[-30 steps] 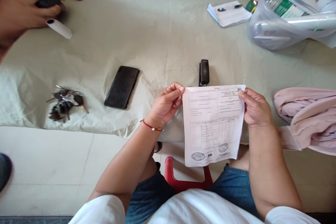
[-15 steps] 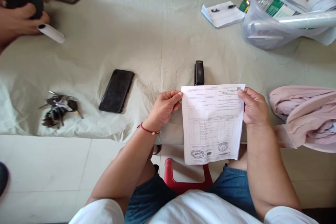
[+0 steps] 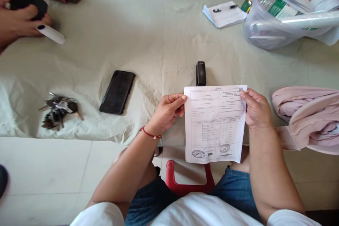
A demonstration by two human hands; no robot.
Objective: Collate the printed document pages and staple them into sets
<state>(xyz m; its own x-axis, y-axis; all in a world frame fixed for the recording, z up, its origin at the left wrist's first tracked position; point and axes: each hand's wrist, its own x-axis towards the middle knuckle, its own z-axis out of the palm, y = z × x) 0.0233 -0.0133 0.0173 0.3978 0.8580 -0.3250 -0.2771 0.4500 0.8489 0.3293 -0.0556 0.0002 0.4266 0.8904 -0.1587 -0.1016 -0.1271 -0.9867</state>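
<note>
The person is holding a printed paper form (image 3: 215, 123) with both hands, above the near edge of the cloth-covered table (image 3: 164, 35) and over the lap. The left hand (image 3: 166, 111) is pinching the upper left edge of the sheet between thumb and fingers, and the right hand (image 3: 256, 108) is gripping the upper right corner in the same way — both are closed on the paper. The sheet is hanging almost flat, with two round stamps near its lower edge.

Just behind the top of the form, a black stapler (image 3: 201, 73) is lying on the cloth. To the left, a black phone (image 3: 117, 91) is resting face up, and further left is lying a bunch of keys (image 3: 57, 110). A pink folded cloth (image 3: 307, 116) is sitting at the right of the table. In the far left corner another person's hands (image 3: 23, 17) are holding a dark object — I cannot tell what it is.
</note>
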